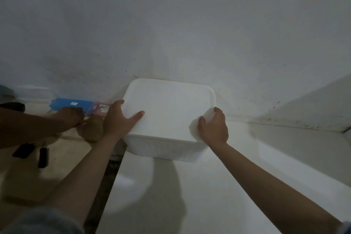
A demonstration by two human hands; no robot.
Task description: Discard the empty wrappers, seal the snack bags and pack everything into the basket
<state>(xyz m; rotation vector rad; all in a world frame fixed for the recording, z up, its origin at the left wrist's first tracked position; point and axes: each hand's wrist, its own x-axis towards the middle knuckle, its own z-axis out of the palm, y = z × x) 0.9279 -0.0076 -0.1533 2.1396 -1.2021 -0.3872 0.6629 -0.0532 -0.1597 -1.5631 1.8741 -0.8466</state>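
Against the wall (171, 24), on the far end of the white table (190, 195), I saw one white box (169, 112) with its lid on, sitting close to the table's left edge. My two hands were both on it. The left hand (117, 119) lay over the box's left edge, its grip spread, thumb flat on the lid and fingers curled round the side. The right hand (213, 127) closed its grip on the near right corner of the lid, fingers wrapped over the rim. I counted a third hand (69, 118), from another person at the left, reaching toward one blue packet (71, 105) and one pink packet (99, 108) lying side by side at the foot of the wall, just left of the box; whether it touched them I could not tell. Lower left, on a tan surface (62, 156), lay two dark objects (24, 150), too blurred for me to name. The picture was dim and soft throughout.
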